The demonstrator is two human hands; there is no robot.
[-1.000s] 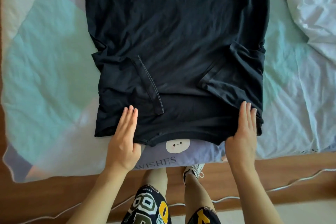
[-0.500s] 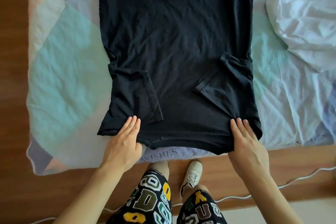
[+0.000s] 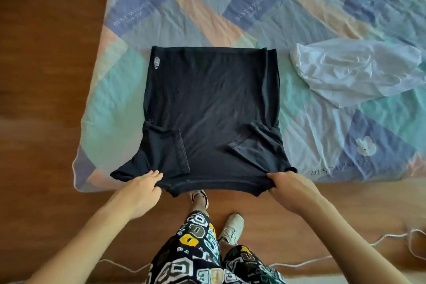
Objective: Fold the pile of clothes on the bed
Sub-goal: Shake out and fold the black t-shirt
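Observation:
A black T-shirt (image 3: 212, 108) lies on the bed with both sleeves folded inward, its collar end nearest me and lifted off the bed's front edge. My left hand (image 3: 140, 189) pinches the near left shoulder of the shirt, thumb under the cloth. At the near right shoulder my right hand (image 3: 290, 187) grips it with curled fingers. The collar edge is stretched between the two hands. A small white label shows at the shirt's far left corner.
A crumpled white garment (image 3: 355, 69) lies on the bed to the right. The bed sheet (image 3: 207, 11) is a pastel patchwork. Wooden floor (image 3: 41, 99) lies to the left and in front, with a white cable (image 3: 368, 246) across it by my feet.
Both hands went from lying flat on the shirt's near edge to gripping it, and pulled it up off the bed edge. The view has drawn back, showing the whole shirt.

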